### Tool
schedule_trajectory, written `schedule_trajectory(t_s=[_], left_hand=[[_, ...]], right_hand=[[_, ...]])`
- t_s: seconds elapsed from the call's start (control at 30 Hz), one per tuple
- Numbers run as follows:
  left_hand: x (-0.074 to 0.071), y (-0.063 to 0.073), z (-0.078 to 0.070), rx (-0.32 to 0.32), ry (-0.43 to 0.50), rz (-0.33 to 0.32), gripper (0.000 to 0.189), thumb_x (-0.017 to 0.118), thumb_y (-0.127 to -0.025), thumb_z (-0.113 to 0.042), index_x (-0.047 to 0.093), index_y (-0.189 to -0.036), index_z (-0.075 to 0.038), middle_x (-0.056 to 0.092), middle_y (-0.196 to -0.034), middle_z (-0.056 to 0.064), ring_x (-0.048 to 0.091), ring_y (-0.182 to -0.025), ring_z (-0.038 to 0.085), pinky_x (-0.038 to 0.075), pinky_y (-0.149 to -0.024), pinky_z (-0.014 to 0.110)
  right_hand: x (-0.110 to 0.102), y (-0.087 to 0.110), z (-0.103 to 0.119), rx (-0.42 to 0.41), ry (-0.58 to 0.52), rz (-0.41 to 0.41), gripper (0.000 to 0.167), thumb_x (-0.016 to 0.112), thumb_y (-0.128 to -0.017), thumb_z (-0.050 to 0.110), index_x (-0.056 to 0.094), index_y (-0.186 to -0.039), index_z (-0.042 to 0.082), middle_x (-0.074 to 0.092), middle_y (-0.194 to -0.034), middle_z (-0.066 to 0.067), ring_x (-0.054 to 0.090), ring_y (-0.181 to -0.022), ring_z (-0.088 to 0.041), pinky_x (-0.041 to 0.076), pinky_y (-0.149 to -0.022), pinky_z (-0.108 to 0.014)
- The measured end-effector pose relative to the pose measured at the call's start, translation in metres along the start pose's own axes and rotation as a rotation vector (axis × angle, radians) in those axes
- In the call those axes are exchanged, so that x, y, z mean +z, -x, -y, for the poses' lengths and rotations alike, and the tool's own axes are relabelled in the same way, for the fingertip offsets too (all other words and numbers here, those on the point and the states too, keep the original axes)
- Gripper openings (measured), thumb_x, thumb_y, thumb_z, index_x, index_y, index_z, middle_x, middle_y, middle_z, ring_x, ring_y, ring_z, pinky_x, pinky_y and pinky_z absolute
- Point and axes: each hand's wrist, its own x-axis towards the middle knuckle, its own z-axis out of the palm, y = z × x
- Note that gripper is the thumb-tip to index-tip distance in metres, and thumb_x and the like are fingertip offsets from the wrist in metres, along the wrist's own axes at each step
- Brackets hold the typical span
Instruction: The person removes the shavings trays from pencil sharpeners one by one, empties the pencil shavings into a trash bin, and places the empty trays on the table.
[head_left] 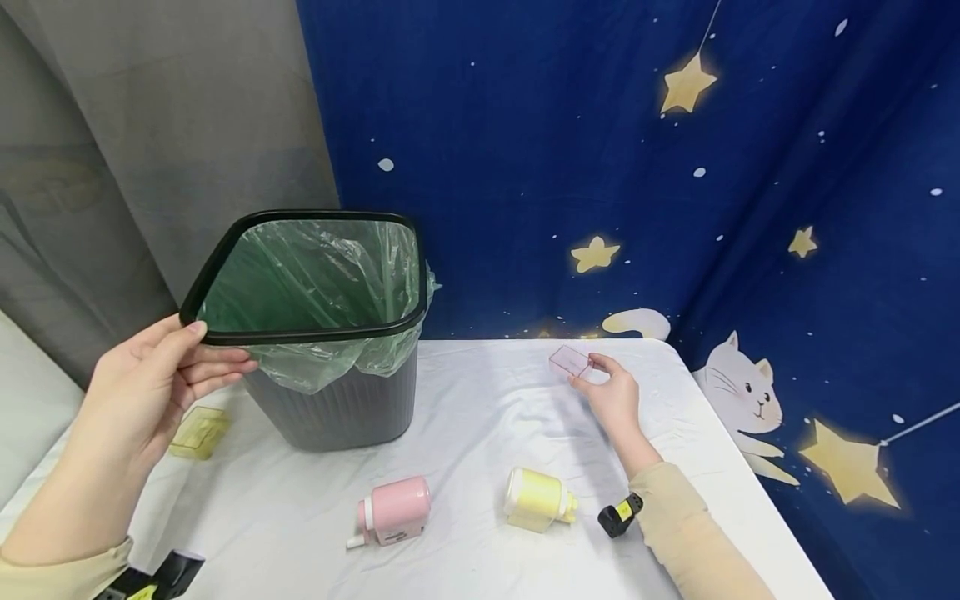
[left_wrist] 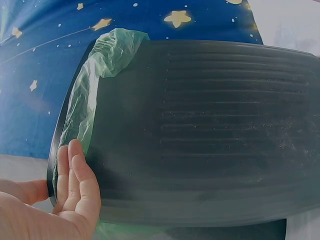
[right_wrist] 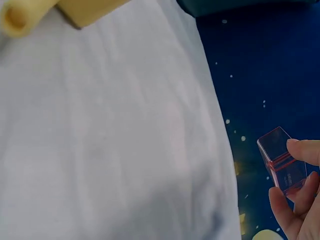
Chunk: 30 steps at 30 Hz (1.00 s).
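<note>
A dark grey trash bin (head_left: 337, 408) with a black rim and a green plastic liner (head_left: 315, 271) stands at the left of the table. My left hand (head_left: 161, 367) grips its front left rim, thumb on top and fingers underneath; in the left wrist view the fingers (left_wrist: 75, 175) press the liner's folded edge against the outside. At the far right of the table my right hand (head_left: 615, 396) pinches a small clear pink box (head_left: 570, 361) between thumb and fingers. The right wrist view shows the pink box (right_wrist: 284, 161) held by its end.
A pink bottle (head_left: 401, 508) with a white nozzle lies on its side at the front middle. Right of it lies a yellow bottle (head_left: 536, 500). A clear yellow box (head_left: 200, 432) sits left of the bin, partly behind my left hand. A blue starry curtain (head_left: 510, 167) hangs behind the table.
</note>
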Motion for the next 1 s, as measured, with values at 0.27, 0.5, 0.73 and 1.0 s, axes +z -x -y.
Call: schedule_trajectory(t_s=[0.27, 0.5, 0.73, 1.0], left_hand=[[-0.001, 0.0, 0.001, -0.001, 0.001, 0.005, 0.081, 0.039, -0.102, 0.001, -0.032, -0.139, -0.004, 0.068, -0.084, 0.026, 0.07, -0.076, 0.035, 0.056, -0.069, 0.036], [0.0, -0.001, 0.001, 0.005, 0.003, 0.011, 0.081, 0.039, -0.102, 0.001, -0.033, -0.139, -0.004, 0.068, -0.084, 0.026, 0.07, -0.076, 0.035, 0.055, -0.07, 0.036], [-0.001, -0.001, 0.001, 0.017, 0.008, 0.019, 0.079, 0.038, -0.102, 0.002, -0.03, -0.141, -0.002, 0.068, -0.083, 0.027, 0.07, -0.075, 0.036, 0.055, -0.069, 0.037], [-0.001, 0.0, 0.002, 0.019, 0.007, 0.021, 0.077, 0.038, -0.102, 0.002, -0.028, -0.142, 0.0, 0.068, -0.083, 0.027, 0.069, -0.076, 0.036, 0.056, -0.069, 0.037]], right_hand=[[0.004, 0.006, -0.01, 0.078, 0.023, 0.024, 0.056, 0.081, -0.076, 0.019, 0.059, -0.124, 0.0, 0.063, -0.117, -0.02, 0.05, -0.12, -0.037, 0.035, -0.102, -0.048], [0.007, 0.009, -0.02, 0.101, 0.035, 0.048, 0.055, 0.08, -0.076, 0.019, 0.059, -0.123, -0.001, 0.064, -0.115, -0.021, 0.05, -0.119, -0.039, 0.036, -0.101, -0.049], [0.008, 0.012, -0.025, 0.128, 0.035, 0.069, 0.053, 0.079, -0.076, 0.016, 0.059, -0.122, -0.002, 0.064, -0.115, -0.023, 0.051, -0.117, -0.039, 0.037, -0.099, -0.049], [0.011, 0.015, -0.032, 0.162, 0.047, 0.09, 0.055, 0.078, -0.076, 0.017, 0.057, -0.123, -0.003, 0.062, -0.117, -0.024, 0.049, -0.118, -0.041, 0.035, -0.1, -0.051]])
